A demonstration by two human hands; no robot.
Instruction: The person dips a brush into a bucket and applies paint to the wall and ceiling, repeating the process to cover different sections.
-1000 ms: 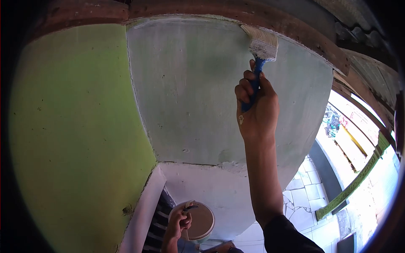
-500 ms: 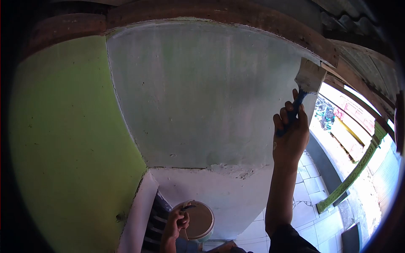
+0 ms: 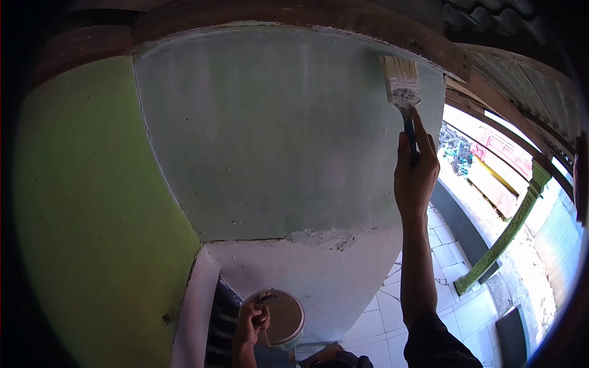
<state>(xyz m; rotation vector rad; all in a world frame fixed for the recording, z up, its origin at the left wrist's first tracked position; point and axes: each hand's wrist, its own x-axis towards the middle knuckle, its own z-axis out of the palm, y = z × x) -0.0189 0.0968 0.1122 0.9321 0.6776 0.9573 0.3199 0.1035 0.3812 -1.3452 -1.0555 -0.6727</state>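
Observation:
My right hand (image 3: 417, 175) is wrapped around the blue handle of a wide paintbrush (image 3: 403, 86). Its pale bristles point up at the upper right of the greyish-green wall (image 3: 276, 135), near the wooden beam; whether they touch the wall is hard to tell. Low in the view, my left hand (image 3: 251, 320) is closed at the near left side of a bucket (image 3: 302, 325) holding brownish-looking liquid. A thin wire handle and a small dark piece show at its fingers, which seem to grip that handle.
A bright green wall (image 3: 92, 184) meets the grey one at the left corner. A brown wooden beam (image 3: 294, 15) runs overhead. Below is a pale ledge wall with crumbling plaster (image 3: 325, 238). At right stand a green post (image 3: 506, 245) and white floor tiles (image 3: 380, 319).
My right hand has swung the paintbrush leftward and up from the wall's right edge, turning its broad face. The view shifts slightly. My left hand stays at the bucket.

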